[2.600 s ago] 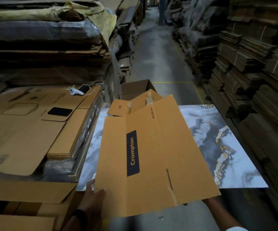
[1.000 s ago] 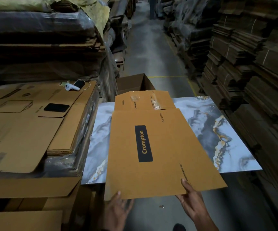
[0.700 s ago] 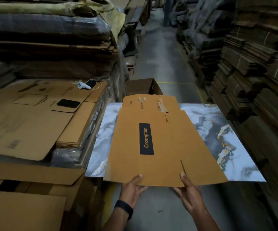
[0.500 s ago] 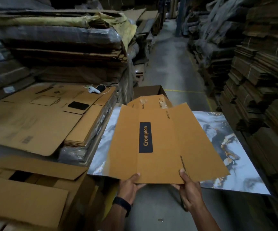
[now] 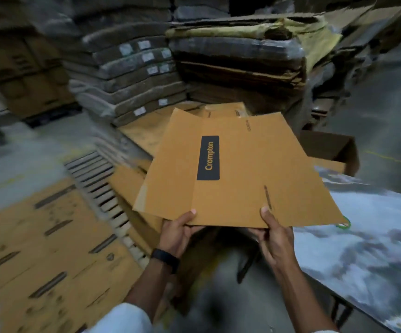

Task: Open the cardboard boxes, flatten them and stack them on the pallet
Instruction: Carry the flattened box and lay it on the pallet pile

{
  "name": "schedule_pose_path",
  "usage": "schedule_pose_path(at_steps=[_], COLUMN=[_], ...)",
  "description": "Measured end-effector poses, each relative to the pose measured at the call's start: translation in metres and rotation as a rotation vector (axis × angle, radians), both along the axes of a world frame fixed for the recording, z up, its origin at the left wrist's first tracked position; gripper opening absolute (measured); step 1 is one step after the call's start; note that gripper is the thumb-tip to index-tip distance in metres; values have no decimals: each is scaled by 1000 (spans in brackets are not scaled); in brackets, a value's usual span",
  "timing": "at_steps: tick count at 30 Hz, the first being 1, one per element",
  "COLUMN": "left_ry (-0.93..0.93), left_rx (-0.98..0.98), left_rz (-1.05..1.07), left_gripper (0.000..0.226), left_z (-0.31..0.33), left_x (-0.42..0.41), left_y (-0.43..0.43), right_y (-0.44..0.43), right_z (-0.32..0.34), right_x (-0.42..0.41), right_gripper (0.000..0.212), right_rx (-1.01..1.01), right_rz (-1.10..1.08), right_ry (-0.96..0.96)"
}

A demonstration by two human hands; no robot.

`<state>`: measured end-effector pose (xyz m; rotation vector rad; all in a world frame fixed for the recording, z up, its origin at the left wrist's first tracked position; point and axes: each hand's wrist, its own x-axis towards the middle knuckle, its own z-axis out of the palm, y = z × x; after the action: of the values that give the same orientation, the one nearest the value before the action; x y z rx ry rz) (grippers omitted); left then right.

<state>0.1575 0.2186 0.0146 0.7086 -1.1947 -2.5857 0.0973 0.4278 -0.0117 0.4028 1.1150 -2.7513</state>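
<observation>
flat cardboard sheets [image 5: 50,248] fill the lower left, likely the stacking spot. the flattened crompton box [image 5: 230,174] hangs mid-frame, held level, probably for laying flat. left hand [image 5: 178,233] and right hand [image 5: 275,236] pinch its near edge, thumbs on top.

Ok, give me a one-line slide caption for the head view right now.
Flattened Crompton box gripped at its near edge by the left hand and right hand, beside the marble-patterned table.
</observation>
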Motion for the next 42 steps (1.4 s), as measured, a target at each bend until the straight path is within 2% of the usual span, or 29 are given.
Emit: schedule_pose_path(at_steps=[2, 6, 9, 13, 16, 20, 21, 24, 26, 28, 30, 32, 35, 38, 40, 42], left_ry=[24, 84, 70, -17, -92, -219, -240, -303, -332, -361, -392, -430, -490, -580, -657, -721], left_rx=[-42, -137, -120, -55, 19, 107, 137, 218, 251, 255, 255, 257, 280, 336, 390, 435], left_rz=[104, 320, 492, 696, 740, 771, 775, 794, 807, 818, 819, 834, 822, 820, 863, 926], left_gripper=[30, 30, 28, 24, 17, 8, 7, 11, 20, 16, 8, 7, 8, 18, 27, 24], left_z=[12, 28, 21, -7, -35, -90, -109, -182, -246, -324, -409, -498, -629, -751, -816, -863], left_x=[32, 110, 172, 247, 282, 309, 315, 324, 324, 323, 322, 326, 333, 340, 344, 347], left_y=[-37, -106, -157, -227, -277, -340, -352, -386, -404, -418, -425, -430, -434, -434, -432, -426], right_y=[-45, -143, -220, -318, -382, -446, -458, -493, -515, -532, -541, -545, -547, -549, -550, -549], right_z=[9, 22, 20, 0, -27, -78, -93, -158, -222, -303, -395, -485, -619, -731, -790, -832], right_x=[7, 39, 73, 128, 158, 179, 182, 182, 181, 180, 181, 184, 193, 199, 202, 203], right_gripper=[52, 43, 39, 31, 21, 35, 33, 24, 38, 42, 26, 21, 42, 49, 40, 33], right_rx=[-4, -32, -10, 52, 160, 192, 193, 245, 310, 321, 292, 251, 227, 335, 434, 520], right_rz=[118, 371, 549, 735, 809, 879, 905, 943, 919, 905, 902, 899, 904, 939, 965, 997], right_ry=[14, 71, 51, -21, -57, -118, -147, -231, -270, -326, -381, -433, -507, -577, -627, -707])
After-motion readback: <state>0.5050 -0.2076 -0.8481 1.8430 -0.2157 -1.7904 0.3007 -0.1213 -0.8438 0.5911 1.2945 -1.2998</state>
